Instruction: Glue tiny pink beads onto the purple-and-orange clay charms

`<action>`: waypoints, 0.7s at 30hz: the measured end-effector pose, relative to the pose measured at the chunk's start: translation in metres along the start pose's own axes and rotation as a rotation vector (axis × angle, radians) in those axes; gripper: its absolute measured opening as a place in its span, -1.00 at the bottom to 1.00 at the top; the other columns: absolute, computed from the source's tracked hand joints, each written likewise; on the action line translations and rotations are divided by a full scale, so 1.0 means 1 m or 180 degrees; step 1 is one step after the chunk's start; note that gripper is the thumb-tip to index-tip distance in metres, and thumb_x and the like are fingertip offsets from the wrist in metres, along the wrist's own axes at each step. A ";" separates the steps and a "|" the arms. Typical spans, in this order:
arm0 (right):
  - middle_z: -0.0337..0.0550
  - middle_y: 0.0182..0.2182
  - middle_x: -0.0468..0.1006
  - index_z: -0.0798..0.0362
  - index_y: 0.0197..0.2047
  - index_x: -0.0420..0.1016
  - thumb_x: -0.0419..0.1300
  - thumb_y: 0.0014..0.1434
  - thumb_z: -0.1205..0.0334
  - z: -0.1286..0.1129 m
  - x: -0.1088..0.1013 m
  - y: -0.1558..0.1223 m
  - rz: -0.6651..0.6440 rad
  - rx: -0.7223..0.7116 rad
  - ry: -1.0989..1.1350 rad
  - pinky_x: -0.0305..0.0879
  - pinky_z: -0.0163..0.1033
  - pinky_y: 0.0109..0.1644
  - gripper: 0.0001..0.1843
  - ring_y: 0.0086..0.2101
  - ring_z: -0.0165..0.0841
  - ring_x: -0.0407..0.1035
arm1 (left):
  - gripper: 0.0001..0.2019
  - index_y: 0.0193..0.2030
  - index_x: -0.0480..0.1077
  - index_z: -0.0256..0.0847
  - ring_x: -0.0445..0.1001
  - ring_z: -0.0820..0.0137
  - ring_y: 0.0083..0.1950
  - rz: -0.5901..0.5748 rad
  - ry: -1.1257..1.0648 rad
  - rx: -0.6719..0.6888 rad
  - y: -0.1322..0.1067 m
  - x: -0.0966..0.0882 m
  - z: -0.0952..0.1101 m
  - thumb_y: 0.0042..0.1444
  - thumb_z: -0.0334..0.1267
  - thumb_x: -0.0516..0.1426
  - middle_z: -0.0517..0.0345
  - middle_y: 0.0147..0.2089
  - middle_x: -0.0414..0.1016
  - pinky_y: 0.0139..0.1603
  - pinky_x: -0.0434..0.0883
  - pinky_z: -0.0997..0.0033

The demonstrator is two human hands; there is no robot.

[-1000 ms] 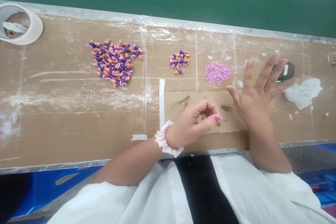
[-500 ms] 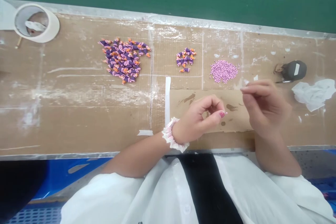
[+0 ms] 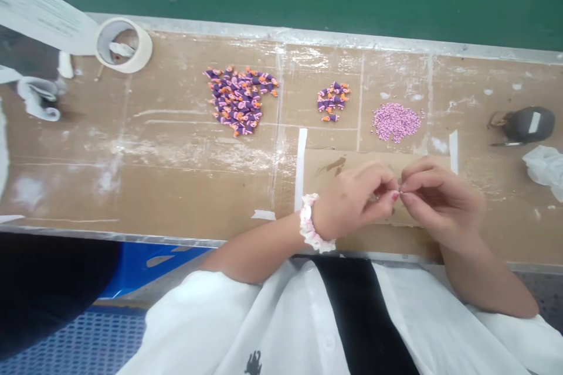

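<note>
My left hand (image 3: 358, 196), with a frilly pink and white band (image 3: 314, 224) at the wrist, is closed in a pinch. My right hand (image 3: 442, 199) is also pinched, its fingertips meeting the left ones. Whatever tiny pale thing sits between the fingertips is too small to name. Both hands are held over a cardboard sheet (image 3: 325, 179) taped to the table. Beyond them lie a heap of small pink pieces (image 3: 397, 121) and a small group of purple and orange figures (image 3: 333, 99). A larger pile of such figures (image 3: 240, 99) is farther left.
A roll of masking tape (image 3: 143, 53) stands at the back left beside a printed sheet (image 3: 48, 12). On the right are a dark rounded object (image 3: 530, 124) and crumpled white tissue (image 3: 545, 170). White tape strips (image 3: 454, 152) mark the cardboard's sides.
My right hand has come down and left, so its fingertips now meet those of my left hand. The view has shifted left, showing more of the table's left end.
</note>
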State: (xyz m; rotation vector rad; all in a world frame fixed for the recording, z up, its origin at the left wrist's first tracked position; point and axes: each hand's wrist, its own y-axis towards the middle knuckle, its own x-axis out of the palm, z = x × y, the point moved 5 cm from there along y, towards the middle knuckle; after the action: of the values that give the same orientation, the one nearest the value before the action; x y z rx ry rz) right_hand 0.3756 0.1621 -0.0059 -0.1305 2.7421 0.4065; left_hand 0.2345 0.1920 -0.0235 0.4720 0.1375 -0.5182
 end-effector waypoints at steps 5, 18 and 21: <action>-0.21 -0.46 0.41 -0.01 -0.35 0.45 0.23 0.07 0.51 0.000 0.001 0.002 -0.0182 -0.0080 0.0145 0.19 -0.27 -0.51 -0.80 -0.48 -0.39 0.30 | -0.84 -0.36 0.23 -0.17 0.38 0.45 -0.38 -0.0192 0.0357 0.0184 -0.001 0.005 0.000 0.26 -0.26 -0.01 0.15 -0.41 0.43 -0.28 0.41 0.42; -0.13 -0.47 0.41 -0.04 -0.45 0.43 0.27 0.10 0.40 -0.007 -0.012 -0.007 0.0537 0.0543 0.0218 0.21 -0.13 -0.39 -0.83 -0.42 -0.26 0.33 | -0.74 -0.06 0.36 -0.25 0.48 0.29 0.00 -0.0311 0.1047 0.0336 -0.001 -0.013 0.002 0.30 -0.11 0.03 -0.08 -0.12 0.53 0.12 0.43 0.22; -0.10 -0.47 0.43 -0.05 -0.45 0.49 0.30 0.12 0.30 -0.007 -0.019 -0.013 0.0791 0.0614 0.0388 0.24 -0.07 -0.33 -0.87 -0.39 -0.21 0.35 | -0.49 0.21 0.25 -0.21 0.21 0.07 0.36 0.0367 0.2304 -0.0356 0.006 -0.067 -0.016 0.20 0.00 0.13 -0.23 0.23 0.34 0.41 0.11 -0.09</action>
State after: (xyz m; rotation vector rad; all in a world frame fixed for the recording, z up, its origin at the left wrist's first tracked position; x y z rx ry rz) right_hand 0.3921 0.1481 0.0040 0.2453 2.9092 0.2015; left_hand 0.1799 0.2338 -0.0194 0.5376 0.8241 -0.2051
